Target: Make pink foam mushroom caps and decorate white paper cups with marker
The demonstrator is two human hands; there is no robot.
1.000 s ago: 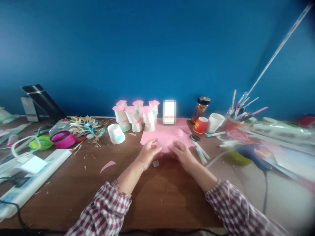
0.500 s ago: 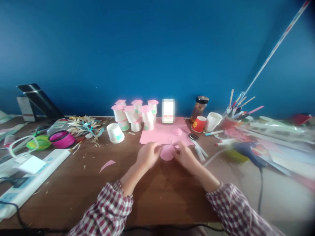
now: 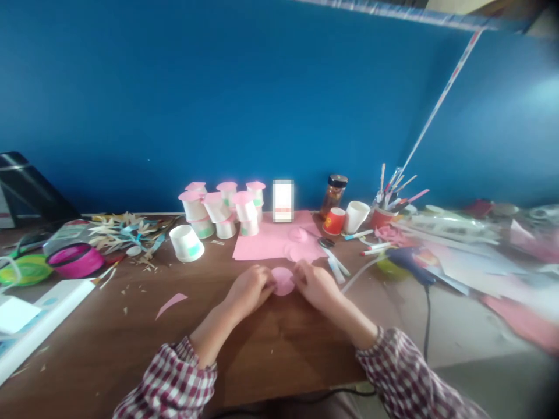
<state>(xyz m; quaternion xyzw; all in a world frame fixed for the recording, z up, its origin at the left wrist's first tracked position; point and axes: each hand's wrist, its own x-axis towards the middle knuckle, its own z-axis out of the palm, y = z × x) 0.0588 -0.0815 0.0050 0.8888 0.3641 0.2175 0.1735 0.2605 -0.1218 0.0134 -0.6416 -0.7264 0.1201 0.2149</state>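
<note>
In the head view, a pink disc [image 3: 283, 281] was between the person's two hands, over the near-middle part of the brown desk [image 3: 262, 361], just short of the pink sheet [image 3: 257, 245]. It looked thin, like paper, and nearly round, with its broad face turned toward the camera. The color was a soft, even pink, slightly paler than the sheet, and no marking could be made out on it. Its left and right margins were hidden by fingers, while the upper and lower edges showed as smooth curves. Whether it touched the desk could not be told.

The left hand [image 3: 251, 287] grasped the disc's left edge, its fingers bent and bunched together. The right hand [image 3: 317, 286] grasped the right edge in much the same way, its knuckles raised.

More pale pink rounds [image 3: 301, 251] lay overlapping on the near right part of the sheet. To the left, stacked white cups [image 3: 200, 227] carried pink tops of a similar tint, and a curved pink scrap [image 3: 172, 304] lay on the desk, apart from the left hand.
</note>
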